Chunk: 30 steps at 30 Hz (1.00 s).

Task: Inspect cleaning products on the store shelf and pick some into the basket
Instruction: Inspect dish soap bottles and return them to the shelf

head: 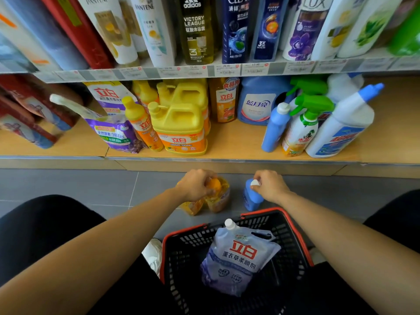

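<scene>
My left hand (196, 184) grips the orange cap of a yellow-orange detergent bottle pack (216, 201) standing on the grey floor. My right hand (270, 185) grips the white cap of a small blue bottle (250, 198) beside it, just beyond the basket. The black basket (179, 251) with red rim sits between my knees and holds a pale blue-purple softener pouch (238, 258) with a white spout. The low wooden shelf (236, 142) carries yellow jugs (181, 128), a purple pouch (116, 130), a blue detergent jug (259, 101) and spray bottles (304, 123).
An upper shelf (204, 71) with price tags holds shampoo and body wash bottles. Red boxes (29, 114) lie at the lower shelf's left end. A white toilet-cleaner bottle (341, 126) leans at the right. My dark-clothed knees flank the basket.
</scene>
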Available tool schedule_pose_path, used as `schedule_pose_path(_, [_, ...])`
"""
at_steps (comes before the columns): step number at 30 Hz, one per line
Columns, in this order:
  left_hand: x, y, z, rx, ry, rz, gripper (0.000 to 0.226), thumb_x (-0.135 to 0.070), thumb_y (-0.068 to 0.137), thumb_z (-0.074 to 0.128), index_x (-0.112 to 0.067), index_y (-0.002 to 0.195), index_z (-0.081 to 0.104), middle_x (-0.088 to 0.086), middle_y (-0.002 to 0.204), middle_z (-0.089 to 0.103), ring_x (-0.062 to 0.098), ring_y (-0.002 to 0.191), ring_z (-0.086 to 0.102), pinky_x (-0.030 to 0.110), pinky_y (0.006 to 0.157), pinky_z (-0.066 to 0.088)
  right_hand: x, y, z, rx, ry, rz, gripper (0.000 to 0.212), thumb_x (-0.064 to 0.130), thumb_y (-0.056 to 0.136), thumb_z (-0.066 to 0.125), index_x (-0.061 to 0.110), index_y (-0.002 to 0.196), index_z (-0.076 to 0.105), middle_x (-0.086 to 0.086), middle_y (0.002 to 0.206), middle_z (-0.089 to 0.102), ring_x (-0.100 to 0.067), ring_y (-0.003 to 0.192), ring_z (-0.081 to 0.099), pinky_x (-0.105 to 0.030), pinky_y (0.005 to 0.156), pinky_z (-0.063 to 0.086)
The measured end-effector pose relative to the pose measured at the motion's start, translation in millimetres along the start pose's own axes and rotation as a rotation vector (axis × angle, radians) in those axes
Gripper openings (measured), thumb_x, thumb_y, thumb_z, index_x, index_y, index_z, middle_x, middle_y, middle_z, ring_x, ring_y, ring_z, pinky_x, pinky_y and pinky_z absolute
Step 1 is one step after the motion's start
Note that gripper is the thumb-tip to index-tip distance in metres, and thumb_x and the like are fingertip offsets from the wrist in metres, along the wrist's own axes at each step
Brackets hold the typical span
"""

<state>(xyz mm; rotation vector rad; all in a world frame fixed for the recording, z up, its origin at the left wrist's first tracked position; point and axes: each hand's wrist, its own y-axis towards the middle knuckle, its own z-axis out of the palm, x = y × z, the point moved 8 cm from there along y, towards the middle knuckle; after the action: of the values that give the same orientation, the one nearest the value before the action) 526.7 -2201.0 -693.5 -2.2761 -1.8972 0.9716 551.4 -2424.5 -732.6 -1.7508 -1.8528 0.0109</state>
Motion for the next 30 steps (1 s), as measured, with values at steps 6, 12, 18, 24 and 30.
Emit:
schedule_pose_path(6, [-16.0, -12.7, -75.5, -0.408, 0.146, 0.131, 0.035, -0.038, 0.089, 0.072, -0.024, 0.121, 0.070, -0.005, 0.115, 0.069, 0.020, 0.108, 0.063, 0.036, 0.078, 0.054, 0.0, 3.9, -6.3, 0.030, 0.131, 0.007, 0.038, 0.036, 0.085, 0.076, 0.017, 0.116, 0.068, -0.005, 0.112, 0.070, -0.024, 0.102, 0.066, -0.031, 0.085, 0.051])
schedule_pose_path(12, [-29.3, -7.2, -148.9, -0.886, 0.374, 0.263, 0.043, -0.031, 0.089, 0.069, -0.014, 0.128, 0.063, 0.012, 0.131, 0.057, 0.036, 0.122, 0.048, 0.044, 0.094, 0.047, 50.6, 45.6, -49.7, -0.066, 0.254, -0.144, 0.048, 0.041, 0.080, 0.080, 0.019, 0.120, 0.066, 0.000, 0.112, 0.067, -0.015, 0.098, 0.063, -0.032, 0.088, 0.051])
schedule_pose_path(18, [-1.5, 24.9, -152.7, -0.935, 0.501, 0.155, 0.059, -0.054, 0.093, 0.054, -0.022, 0.143, 0.049, 0.009, 0.140, 0.055, 0.035, 0.138, 0.043, 0.053, 0.119, 0.026, 94.0, 112.1, -83.1, -0.211, 0.511, -0.158, 0.067, 0.037, 0.081, 0.081, 0.019, 0.138, 0.052, -0.004, 0.133, 0.060, -0.021, 0.120, 0.057, -0.032, 0.095, 0.046])
schedule_pose_path(24, [8.9, 36.6, -138.4, -1.181, 0.491, 0.186, 0.054, -0.053, 0.092, 0.054, -0.022, 0.137, 0.052, 0.012, 0.132, 0.059, 0.037, 0.128, 0.047, 0.054, 0.111, 0.032, 105.5, 162.6, -103.5, -0.410, 0.601, -0.166, 0.103, 0.032, 0.074, 0.086, 0.020, 0.156, 0.024, -0.004, 0.155, 0.041, -0.023, 0.142, 0.038, -0.038, 0.115, 0.032])
schedule_pose_path(30, [14.4, 44.7, -139.0, -1.253, 0.494, 0.266, 0.057, -0.051, 0.088, 0.058, -0.021, 0.136, 0.052, 0.014, 0.128, 0.059, 0.037, 0.125, 0.044, 0.054, 0.114, 0.031, 104.2, 182.7, -88.3, -0.373, 0.791, -0.189, 0.097, 0.026, 0.076, 0.085, 0.024, 0.155, 0.029, 0.001, 0.152, 0.044, -0.016, 0.138, 0.042, -0.038, 0.112, 0.040])
